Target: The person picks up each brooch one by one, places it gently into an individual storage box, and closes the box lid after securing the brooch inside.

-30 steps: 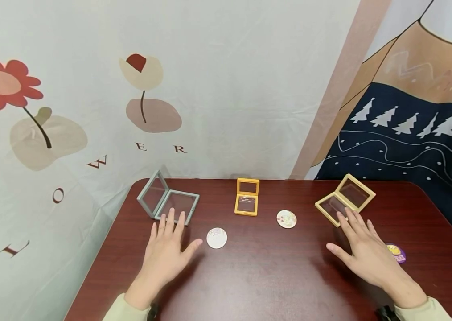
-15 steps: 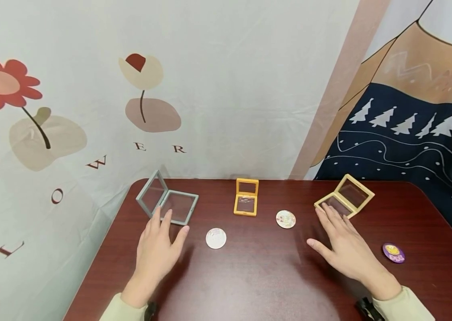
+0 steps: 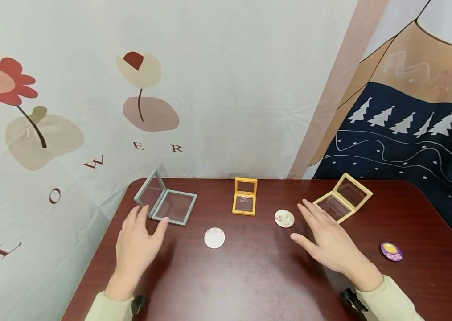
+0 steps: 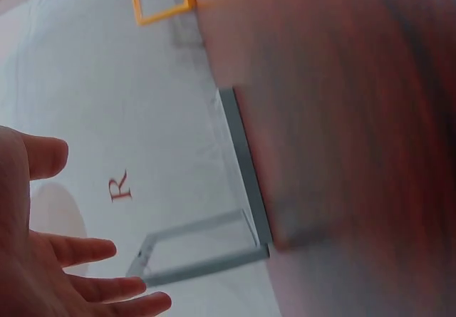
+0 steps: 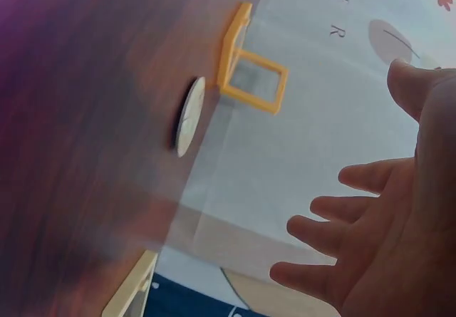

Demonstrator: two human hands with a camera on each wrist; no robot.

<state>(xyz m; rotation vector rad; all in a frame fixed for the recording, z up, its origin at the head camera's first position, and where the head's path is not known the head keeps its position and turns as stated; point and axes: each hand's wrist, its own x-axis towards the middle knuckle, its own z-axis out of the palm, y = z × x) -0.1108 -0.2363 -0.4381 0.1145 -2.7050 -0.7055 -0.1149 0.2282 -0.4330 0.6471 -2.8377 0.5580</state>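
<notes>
My left hand (image 3: 135, 249) hovers with spread fingers at the near left of a grey-blue hinged frame (image 3: 191, 209), which stands unfolded with its clear panel showing. Fingers straight, my right hand (image 3: 330, 243) hangs over the table, overlapping the near corner of a pale yellow hinged frame (image 3: 354, 196). Just left of its fingertips lies a round badge with a printed picture (image 3: 284, 218). A whitish round badge (image 3: 214, 238) lies between the two hands. Neither hand holds anything; the right wrist view shows the palm free, with the badge (image 5: 190, 117) apart from it.
A small orange hinged frame (image 3: 244, 197) stands unfolded at the back middle of the dark red table (image 3: 242, 281). To the right lies a purple and yellow badge (image 3: 391, 252). A printed cloth (image 3: 226, 89) hangs right behind the table's back edge.
Both hands have moved left. The right hand has come off the purple badge, which now shows whole, and nears the printed badge; the left has drawn back from the grey-blue frame's panel.
</notes>
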